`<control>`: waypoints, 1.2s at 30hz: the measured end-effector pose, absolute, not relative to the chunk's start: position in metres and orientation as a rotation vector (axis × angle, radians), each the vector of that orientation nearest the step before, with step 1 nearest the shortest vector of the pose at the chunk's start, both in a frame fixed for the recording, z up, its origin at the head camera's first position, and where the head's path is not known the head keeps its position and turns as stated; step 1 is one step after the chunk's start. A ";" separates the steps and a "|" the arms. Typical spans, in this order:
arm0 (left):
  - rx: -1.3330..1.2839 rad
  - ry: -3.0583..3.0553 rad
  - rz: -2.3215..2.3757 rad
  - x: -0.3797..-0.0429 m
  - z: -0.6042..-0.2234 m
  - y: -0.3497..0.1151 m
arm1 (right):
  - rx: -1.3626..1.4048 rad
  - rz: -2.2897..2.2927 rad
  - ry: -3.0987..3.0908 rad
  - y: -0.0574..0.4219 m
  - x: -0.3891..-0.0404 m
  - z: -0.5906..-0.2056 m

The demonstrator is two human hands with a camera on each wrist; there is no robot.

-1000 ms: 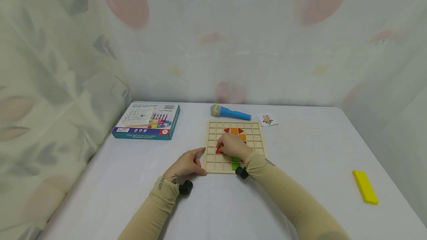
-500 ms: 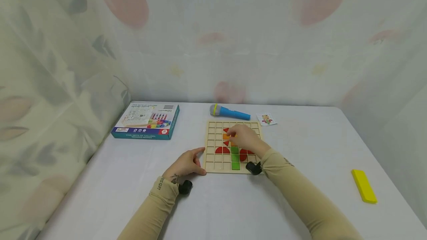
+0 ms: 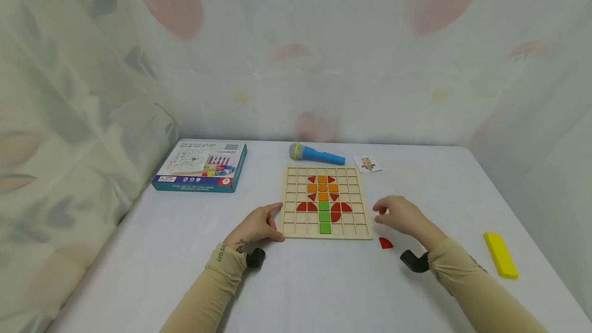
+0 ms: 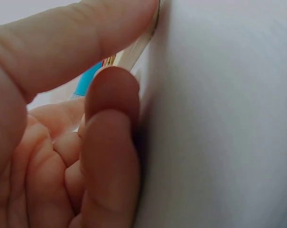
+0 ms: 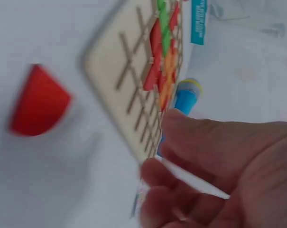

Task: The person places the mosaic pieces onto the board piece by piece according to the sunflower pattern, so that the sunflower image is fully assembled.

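A wooden grid board [image 3: 296, 227] lies on the table with a flower pattern of orange, green and red pieces in its cells. My left hand [image 3: 254, 226] is at the board's left side, index fingertip and thumb tip against the edge. In the left wrist view the other fingers [image 4: 107, 166] curl loosely beneath the thumb. To the right of the board hovers my right hand [image 3: 401, 216], fingers loosely bent, nothing between thumb and fingertips. A red quarter-circle piece [image 3: 385, 243] lies on the cloth just below that hand, off the board's lower right corner.
Behind the board lie a blue toy microphone [image 3: 319, 155] and a small pattern card [image 3: 368, 164] showing a flower. A flat game box [image 3: 199, 166] sits at the back left. Far to the right is a yellow block [image 3: 501, 255].
My right hand has moved from over the board out to its right, uncovering the pattern and the loose red piece. An orange round piece shows in the flower's centre. My left hand stays put.
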State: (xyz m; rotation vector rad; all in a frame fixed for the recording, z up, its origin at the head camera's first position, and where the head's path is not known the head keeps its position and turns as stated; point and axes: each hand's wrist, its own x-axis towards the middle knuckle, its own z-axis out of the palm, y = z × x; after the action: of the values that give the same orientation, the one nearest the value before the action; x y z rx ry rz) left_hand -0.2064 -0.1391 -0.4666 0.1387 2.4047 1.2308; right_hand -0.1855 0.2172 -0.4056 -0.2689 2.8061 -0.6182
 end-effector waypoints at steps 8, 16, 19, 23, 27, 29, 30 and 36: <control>0.129 2.393 1.257 -0.207 -0.466 -0.139 | -0.211 -0.419 2.785 0.232 -0.154 -0.428; 0.131 2.403 1.248 -0.205 -0.464 -0.138 | -0.227 -0.439 2.823 0.224 -0.148 -0.432; 0.122 2.401 1.247 -0.204 -0.463 -0.137 | -0.228 -0.459 2.823 0.222 -0.147 -0.432; 0.132 2.400 1.241 -0.204 -0.463 -0.137 | -0.242 -0.558 2.800 0.221 -0.146 -0.431; 0.136 2.391 1.241 -0.205 -0.463 -0.137 | -0.268 -0.773 2.733 0.216 -0.151 -0.426; 0.124 2.384 1.250 -0.205 -0.464 -0.137 | -0.286 -0.893 2.693 0.211 -0.156 -0.422; 0.120 2.382 1.253 -0.205 -0.464 -0.138 | -0.296 -0.949 2.674 0.208 -0.159 -0.420; 0.123 2.390 1.260 -0.205 -0.465 -0.138 | -0.277 -1.225 2.577 0.176 -0.178 -0.412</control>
State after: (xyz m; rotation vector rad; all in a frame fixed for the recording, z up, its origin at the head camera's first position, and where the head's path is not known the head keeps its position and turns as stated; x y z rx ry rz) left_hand -0.2050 -0.1379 -0.4652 0.1228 2.3895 1.2598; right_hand -0.1778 0.1760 -0.4125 -0.2772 2.5767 -1.2249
